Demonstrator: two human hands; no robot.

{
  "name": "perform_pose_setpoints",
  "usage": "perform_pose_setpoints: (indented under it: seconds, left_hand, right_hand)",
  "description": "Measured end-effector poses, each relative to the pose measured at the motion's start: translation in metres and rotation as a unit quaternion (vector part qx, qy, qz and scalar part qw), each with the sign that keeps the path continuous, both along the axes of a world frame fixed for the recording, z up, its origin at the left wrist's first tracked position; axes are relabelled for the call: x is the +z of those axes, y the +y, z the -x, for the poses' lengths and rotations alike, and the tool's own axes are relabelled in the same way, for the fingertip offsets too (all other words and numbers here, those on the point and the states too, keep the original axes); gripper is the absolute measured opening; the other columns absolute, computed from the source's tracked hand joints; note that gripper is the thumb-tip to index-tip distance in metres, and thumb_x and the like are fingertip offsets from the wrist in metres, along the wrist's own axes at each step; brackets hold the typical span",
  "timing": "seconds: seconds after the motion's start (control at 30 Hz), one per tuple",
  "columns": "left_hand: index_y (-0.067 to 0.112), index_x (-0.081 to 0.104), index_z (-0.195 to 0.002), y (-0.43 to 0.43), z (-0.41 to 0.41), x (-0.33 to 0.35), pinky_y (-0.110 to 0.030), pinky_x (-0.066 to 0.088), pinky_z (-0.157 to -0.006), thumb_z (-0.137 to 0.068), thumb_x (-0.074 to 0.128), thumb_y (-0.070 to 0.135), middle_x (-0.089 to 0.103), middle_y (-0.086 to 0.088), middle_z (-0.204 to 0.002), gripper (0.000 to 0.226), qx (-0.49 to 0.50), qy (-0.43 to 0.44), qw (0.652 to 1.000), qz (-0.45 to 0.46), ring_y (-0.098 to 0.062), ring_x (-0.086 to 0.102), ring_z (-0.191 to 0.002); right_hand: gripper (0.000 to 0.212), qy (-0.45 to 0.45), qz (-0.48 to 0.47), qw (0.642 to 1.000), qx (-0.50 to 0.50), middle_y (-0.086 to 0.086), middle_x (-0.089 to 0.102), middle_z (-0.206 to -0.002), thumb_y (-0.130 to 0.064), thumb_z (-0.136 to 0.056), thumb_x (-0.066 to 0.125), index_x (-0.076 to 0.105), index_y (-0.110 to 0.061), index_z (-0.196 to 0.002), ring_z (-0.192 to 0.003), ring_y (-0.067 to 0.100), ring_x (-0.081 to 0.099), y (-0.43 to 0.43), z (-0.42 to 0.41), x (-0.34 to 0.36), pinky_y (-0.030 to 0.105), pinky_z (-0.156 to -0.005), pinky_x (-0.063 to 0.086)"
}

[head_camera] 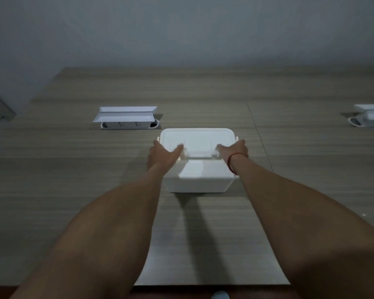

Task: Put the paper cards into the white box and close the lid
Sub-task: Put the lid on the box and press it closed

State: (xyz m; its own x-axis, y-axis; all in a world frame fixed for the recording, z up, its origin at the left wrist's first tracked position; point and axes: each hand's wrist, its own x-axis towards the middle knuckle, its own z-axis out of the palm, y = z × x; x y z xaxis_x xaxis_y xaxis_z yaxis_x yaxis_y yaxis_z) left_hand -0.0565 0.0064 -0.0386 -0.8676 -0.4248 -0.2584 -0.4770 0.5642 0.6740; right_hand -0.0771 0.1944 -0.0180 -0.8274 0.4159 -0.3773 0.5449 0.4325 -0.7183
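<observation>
I count one white box (198, 178), one lid (196, 140), two hands, and two pop-up socket units set into the table (73, 180): one socket unit (126, 118) beyond my left hand, a second socket unit (369, 118) far off to the right at the frame edge. I see no loose paper cards anywhere; whether they are inside the box I cannot tell.

My left hand (163, 155) sits at the lid's left side, thumb lying on the top surface and the fingers (157, 144) wrapped over the left edge. My right hand (234, 151) mirrors it on the right side, thumb on top, fingers (243, 143) curled round the right edge; a red string band (232, 164) circles that wrist. Both hands are spread and pressed against the lid, not closed into fists.

The box stands between my two sets of fingers, its body reaching toward me below them. The lid lies across the top; its near edge is blurred, so I cannot tell if it is fully seated.
</observation>
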Motion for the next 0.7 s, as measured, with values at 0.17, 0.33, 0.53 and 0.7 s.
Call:
perform_pose_setpoints:
  seconds: [0.17,0.33,0.53,0.7]
  left_hand:
    - [0.006,0.026,-0.148,0.0,-0.019,-0.011,-0.045,0.042,-0.104,-0.077,0.058,0.064,0.046,-0.016,-0.143,0.096,-0.004,0.032,0.998,0.062,-0.033,0.047,-0.131]
    - [0.007,0.03,-0.147,0.004,-0.021,-0.014,-0.045,0.04,-0.104,-0.08,0.056,0.062,0.046,-0.014,-0.143,0.09,0.025,0.054,0.996,0.073,-0.033,0.044,-0.132]
    - [0.007,0.032,-0.145,-0.005,0.003,-0.016,-0.044,0.041,-0.101,-0.081,0.055,0.062,0.046,-0.013,-0.142,0.086,0.042,0.063,0.994,0.076,-0.033,0.044,-0.132]
    - [0.007,0.034,-0.143,-0.02,0.045,-0.016,-0.045,0.041,-0.1,-0.081,0.054,0.062,0.046,-0.013,-0.141,0.085,0.048,0.061,0.994,0.076,-0.034,0.044,-0.131]
  right_hand:
    - [0.064,0.025,-0.043,0.998,-0.027,0.019,0.05,-0.138,-0.034,-0.083,0.07,0.041,-0.001,-0.129,-0.129,0.037,0.047,-0.008,-0.015,-0.006,0.043,-0.104,0.042]
    - [0.059,0.016,-0.072,0.997,-0.018,0.019,0.05,-0.138,-0.032,-0.086,0.067,0.041,-0.002,-0.13,-0.128,0.037,0.049,-0.009,-0.013,-0.006,0.042,-0.105,0.042]
    - [0.058,0.02,-0.083,0.996,-0.021,0.017,0.054,-0.135,-0.034,-0.085,0.068,0.044,-0.004,-0.129,-0.125,0.036,0.052,-0.021,0.015,-0.008,0.042,-0.104,0.044]
    - [0.058,0.024,-0.087,0.996,-0.021,0.016,0.056,-0.133,-0.036,-0.084,0.069,0.046,-0.006,-0.127,-0.124,0.036,0.053,-0.037,0.059,-0.01,0.043,-0.102,0.046]
